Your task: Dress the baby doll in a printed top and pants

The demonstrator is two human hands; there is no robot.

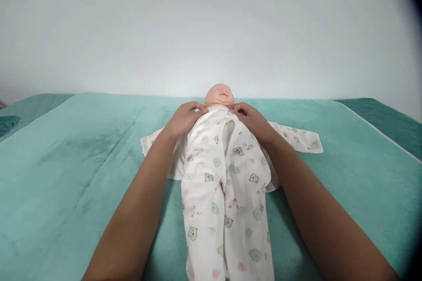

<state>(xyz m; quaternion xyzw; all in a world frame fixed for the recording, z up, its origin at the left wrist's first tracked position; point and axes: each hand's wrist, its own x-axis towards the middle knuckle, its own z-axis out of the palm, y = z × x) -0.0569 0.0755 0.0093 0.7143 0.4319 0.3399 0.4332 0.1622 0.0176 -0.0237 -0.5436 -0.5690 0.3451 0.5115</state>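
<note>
A baby doll [220, 95] lies on its back, its head at the far end. White baby trousers [214, 171] printed with green, pink and yellow animals cover it from just under the chin down towards me, with a slit open at the crotch. Beneath them a matching baby shirt [301, 139] spreads a sleeve out to each side. My left hand [185, 118] is closed on the upper left edge of the trousers by the doll's neck, thumb on top. Opposite it, my right hand [252, 120] pinches the upper right edge. The doll's arms and body are hidden under cloth.
A teal plush cover [82, 175] lies under everything, with pale seams and darker teal cloth [385, 123] at the far right. Behind the doll's head rises a white wall [211, 30].
</note>
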